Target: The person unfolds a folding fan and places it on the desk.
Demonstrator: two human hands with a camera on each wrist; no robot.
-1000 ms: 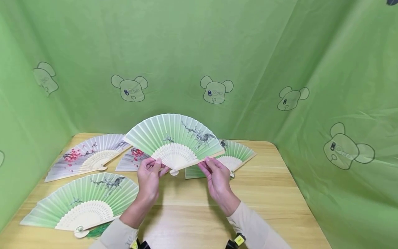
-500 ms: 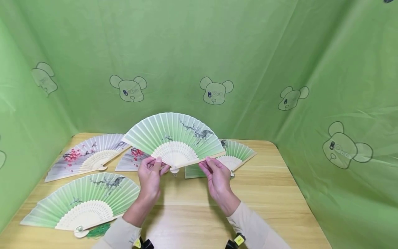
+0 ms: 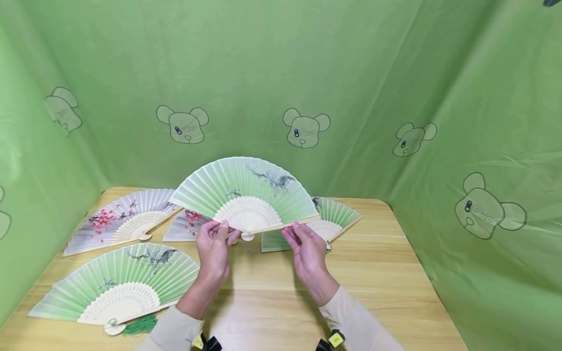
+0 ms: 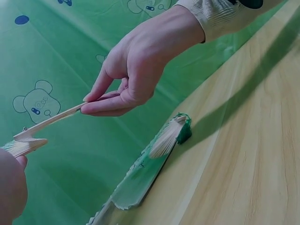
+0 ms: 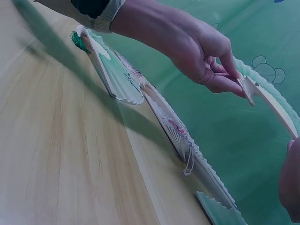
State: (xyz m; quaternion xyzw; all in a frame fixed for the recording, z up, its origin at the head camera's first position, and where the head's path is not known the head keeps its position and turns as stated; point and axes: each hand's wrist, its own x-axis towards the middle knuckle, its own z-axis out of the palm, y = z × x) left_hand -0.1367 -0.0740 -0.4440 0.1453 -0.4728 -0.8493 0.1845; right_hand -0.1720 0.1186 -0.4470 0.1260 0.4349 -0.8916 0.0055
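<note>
A spread green folding fan (image 3: 246,183) with a grey branch print and pale pierced ribs is held up above the table in the head view. My left hand (image 3: 213,251) pinches its lower left edge between thumb and fingers. On the other side my right hand (image 3: 309,251) pinches the lower right edge, along the outer rib. The fan's pivot end hangs between the hands. Both wrist views show the fan edge-on and raised off the tabletop; in the left wrist view the right hand (image 4: 140,61) grips the outer rib.
Several more spread fans lie on the wooden table (image 3: 373,287): a green fan (image 3: 118,282) with a green tassel at front left, a grey fan (image 3: 127,217) with red blossoms behind it, another grey fan (image 3: 186,226), partly covered, and a green fan (image 3: 335,217) behind my right hand. Green curtains (image 3: 246,58) surround the table.
The held fan has tipped back slightly, its upper edge rising a little and its pivot end lifting. My left hand has shifted slightly right. Both hands keep their pinch.
</note>
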